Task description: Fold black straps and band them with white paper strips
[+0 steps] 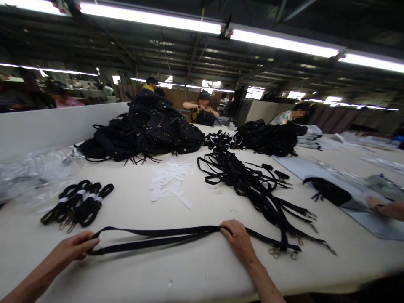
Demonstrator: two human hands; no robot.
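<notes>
A long black strap stretches doubled across the near part of the table, between my two hands. My left hand pinches its looped end at the left. Farther right, my right hand is closed on the strap's middle, and the rest runs on towards metal clasps. A heap of loose black straps with metal hooks lies just beyond my right hand. Past my left hand rest several folded strap bundles with white bands around them. White paper strips are scattered in the middle of the table.
Tall piles of black bags stand at the back, with another pile to the right. Clear plastic bags lie at the left. At the right edge, a co-worker's hand touches a grey sheet. Other people sit behind the piles.
</notes>
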